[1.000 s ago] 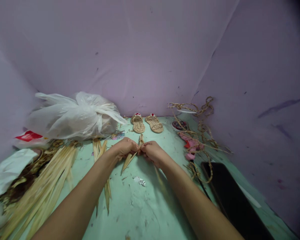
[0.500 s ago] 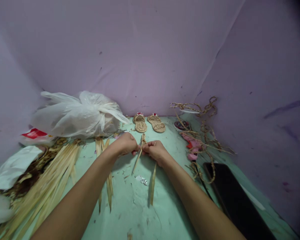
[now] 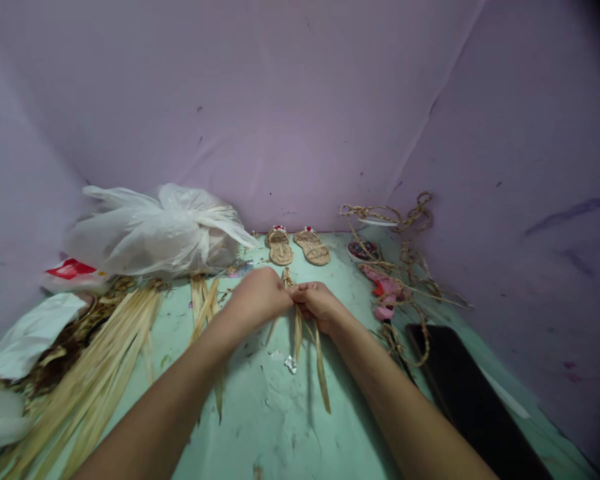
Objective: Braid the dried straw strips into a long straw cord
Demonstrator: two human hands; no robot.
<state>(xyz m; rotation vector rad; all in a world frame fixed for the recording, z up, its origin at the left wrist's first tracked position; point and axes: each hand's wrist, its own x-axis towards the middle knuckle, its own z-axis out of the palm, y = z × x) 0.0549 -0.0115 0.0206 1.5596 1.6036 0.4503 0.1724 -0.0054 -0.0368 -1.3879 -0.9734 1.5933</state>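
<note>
Side by side at the centre, my left hand (image 3: 263,295) and my right hand (image 3: 320,303) pinch pale dry leaf strips (image 3: 298,333), their fingertips meeting. A short braided piece (image 3: 287,275) shows just beyond the fingers. One long strip (image 3: 323,377) hangs down below my right hand. My left hand is slightly blurred, and its fingertips are partly hidden. Two small woven sandals (image 3: 281,248) with red and white beads lie beyond the hands by the wall.
A white plastic bag (image 3: 170,230) and a bundle of leaf strips (image 3: 100,360) lie left. On the right are braided cord (image 3: 420,213), a pink object (image 3: 387,290), a dish of beads (image 3: 363,250) and a black phone-like object (image 3: 470,393). Foil (image 3: 291,364) lies near the hands.
My left hand has moved right, up against my right hand. The strips below the hands have shifted, and the long one has swung to the right.
</note>
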